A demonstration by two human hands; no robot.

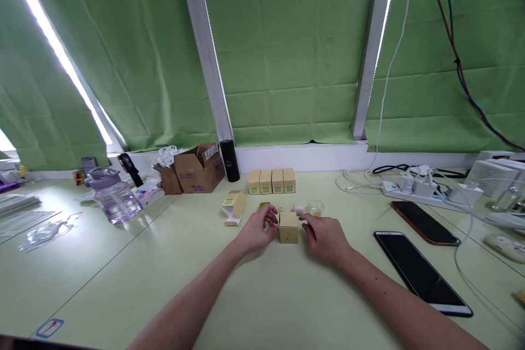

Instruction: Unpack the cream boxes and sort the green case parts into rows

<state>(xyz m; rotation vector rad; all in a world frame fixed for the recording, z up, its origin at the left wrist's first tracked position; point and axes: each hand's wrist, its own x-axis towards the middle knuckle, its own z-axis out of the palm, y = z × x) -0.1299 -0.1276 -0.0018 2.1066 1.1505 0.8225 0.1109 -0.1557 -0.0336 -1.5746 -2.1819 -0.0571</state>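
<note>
Your left hand [256,229] rests on the tabletop [164,273] against the left side of a small tan box [289,227], fingers curled so that thumb and fingertips touch the box's upper left edge. Your right hand [326,236] sits just on the other side of the box, fingers loosely bent, its fingertips close to the box's right face; whether they touch it you cannot tell from this angle. Neither hand has lifted the box: it stands upright on the tabletop between them.

Just behind the box lie a few small items: something green [264,205], a small pale piece [298,208] and a clear little jar [315,208]. Further behind the box, a row of four matching boxes [271,181] stands side by side near the wall. Behind and to the left of the box lies an opened carton [234,207] on its side. Well to the left of the box stand a cardboard box [199,174], a black cylinder [229,160] and a purple water bottle [112,195]. To the right of the box lie two phones, the nearer one [422,273] beside your right forearm, the other one [424,222] behind it, with a power strip [414,188] beyond.
</note>
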